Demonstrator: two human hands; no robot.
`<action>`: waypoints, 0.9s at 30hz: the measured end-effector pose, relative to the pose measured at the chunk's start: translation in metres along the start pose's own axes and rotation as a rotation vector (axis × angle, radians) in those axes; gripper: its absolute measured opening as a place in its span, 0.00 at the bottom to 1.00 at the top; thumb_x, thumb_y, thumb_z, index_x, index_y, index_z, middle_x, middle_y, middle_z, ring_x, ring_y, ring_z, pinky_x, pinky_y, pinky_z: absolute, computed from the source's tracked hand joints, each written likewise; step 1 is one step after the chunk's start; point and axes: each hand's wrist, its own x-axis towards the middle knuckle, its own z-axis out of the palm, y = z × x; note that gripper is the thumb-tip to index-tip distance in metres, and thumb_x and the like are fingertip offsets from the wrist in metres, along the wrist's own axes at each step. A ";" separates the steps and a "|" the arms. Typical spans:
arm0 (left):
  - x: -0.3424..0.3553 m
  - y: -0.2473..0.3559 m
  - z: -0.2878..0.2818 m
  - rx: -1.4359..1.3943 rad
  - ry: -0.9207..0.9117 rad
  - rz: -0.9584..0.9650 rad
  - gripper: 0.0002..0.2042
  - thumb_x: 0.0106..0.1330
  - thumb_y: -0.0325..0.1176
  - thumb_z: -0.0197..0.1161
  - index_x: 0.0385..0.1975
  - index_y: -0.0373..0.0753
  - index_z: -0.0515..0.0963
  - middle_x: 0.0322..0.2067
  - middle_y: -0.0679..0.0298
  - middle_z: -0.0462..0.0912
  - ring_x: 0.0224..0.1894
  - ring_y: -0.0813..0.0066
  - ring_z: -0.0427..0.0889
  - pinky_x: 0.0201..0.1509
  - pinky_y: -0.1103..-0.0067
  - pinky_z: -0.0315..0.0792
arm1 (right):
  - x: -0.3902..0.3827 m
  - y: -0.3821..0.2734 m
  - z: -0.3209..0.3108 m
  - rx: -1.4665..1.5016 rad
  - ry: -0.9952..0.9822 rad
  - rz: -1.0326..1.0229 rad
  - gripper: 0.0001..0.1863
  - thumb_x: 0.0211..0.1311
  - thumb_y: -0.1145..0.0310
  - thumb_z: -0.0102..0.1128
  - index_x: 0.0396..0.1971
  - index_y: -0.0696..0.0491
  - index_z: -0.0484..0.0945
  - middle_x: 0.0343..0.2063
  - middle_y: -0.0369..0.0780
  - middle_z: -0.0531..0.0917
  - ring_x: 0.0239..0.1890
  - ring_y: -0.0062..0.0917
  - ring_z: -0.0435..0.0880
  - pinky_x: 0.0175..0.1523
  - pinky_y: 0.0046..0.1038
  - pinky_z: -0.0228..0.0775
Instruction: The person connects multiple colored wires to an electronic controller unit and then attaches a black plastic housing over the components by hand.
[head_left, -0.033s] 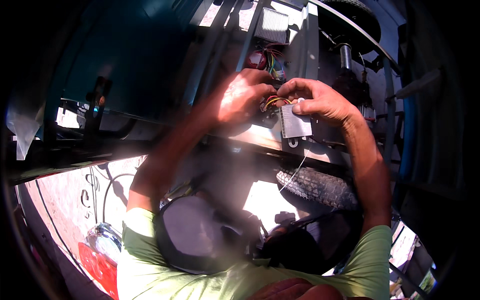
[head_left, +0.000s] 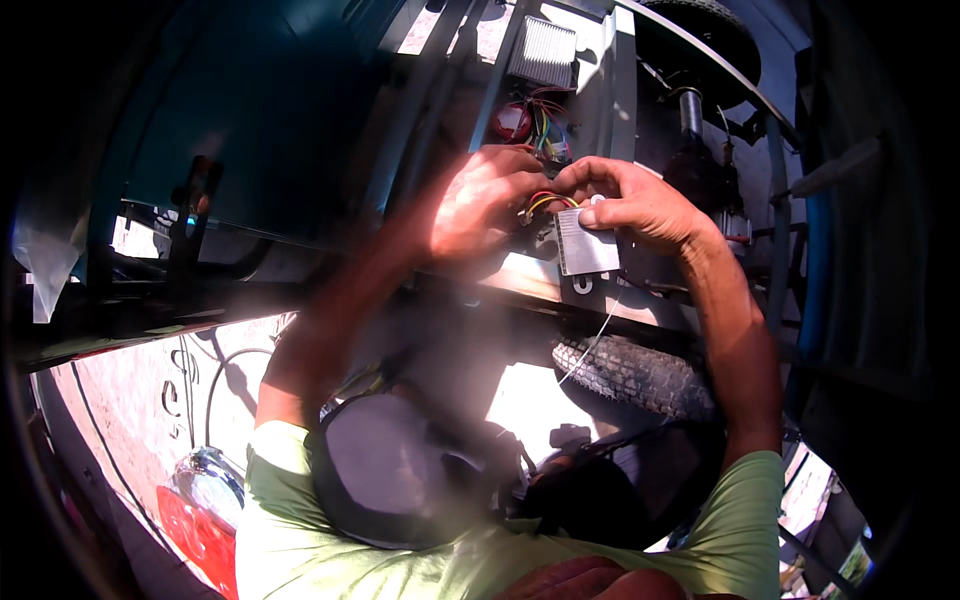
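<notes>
Pinched between the thumb and fingers of my right hand [head_left: 640,205] is a small silver finned metal box [head_left: 587,244] with mounting slots at its end. Red, yellow and black wires [head_left: 545,199] curve out of its upper edge toward my left hand [head_left: 487,203]. That hand's fingers are bent closed beside the wires; whatever lies between the fingertips is hidden. Just beyond both hands, a bundle of coloured wires [head_left: 545,127] spreads next to a round red part [head_left: 512,122]. A larger finned metal box [head_left: 544,52] sits farther away on the frame.
Metal frame rails [head_left: 622,90] run away from me. A shock absorber [head_left: 691,112] stands at the right, near a wheel [head_left: 700,45]. A knobbly tyre [head_left: 635,375] lies below my hands. A dark teal panel [head_left: 270,130] fills the left, and a red object [head_left: 195,530] is at lower left.
My left hand has shifted slightly down, uncovering more of the coloured wires beyond it. The small finned box in my right hand has moved a little to the left.
</notes>
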 end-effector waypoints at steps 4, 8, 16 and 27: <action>-0.015 0.042 -0.010 -0.242 0.051 -0.053 0.31 0.56 0.23 0.72 0.63 0.39 0.74 0.58 0.53 0.77 0.61 0.51 0.77 0.64 0.64 0.73 | 0.004 0.002 0.024 0.148 0.105 0.040 0.25 0.57 0.76 0.68 0.54 0.63 0.73 0.44 0.42 0.83 0.49 0.23 0.84 0.59 0.27 0.77; -0.028 0.033 -0.009 -0.238 0.144 -0.010 0.28 0.58 0.21 0.73 0.61 0.38 0.76 0.55 0.53 0.78 0.56 0.53 0.81 0.58 0.66 0.78 | 0.017 0.011 0.035 0.160 0.090 0.020 0.23 0.60 0.74 0.66 0.55 0.63 0.74 0.44 0.42 0.82 0.44 0.25 0.84 0.55 0.28 0.79; -0.040 0.042 -0.011 -0.110 0.261 -0.052 0.24 0.62 0.19 0.70 0.59 0.38 0.77 0.48 0.53 0.78 0.48 0.58 0.83 0.50 0.71 0.80 | 0.019 0.003 0.048 0.333 0.056 0.049 0.21 0.71 0.62 0.58 0.56 0.61 0.76 0.45 0.43 0.84 0.45 0.27 0.86 0.50 0.29 0.80; -0.043 0.012 0.002 -0.792 0.814 -0.636 0.17 0.75 0.37 0.65 0.55 0.32 0.76 0.32 0.66 0.83 0.31 0.83 0.80 0.33 0.80 0.73 | 0.083 -0.001 0.042 -1.226 0.347 -0.615 0.25 0.50 0.57 0.71 0.47 0.57 0.85 0.47 0.47 0.84 0.54 0.42 0.80 0.59 0.42 0.72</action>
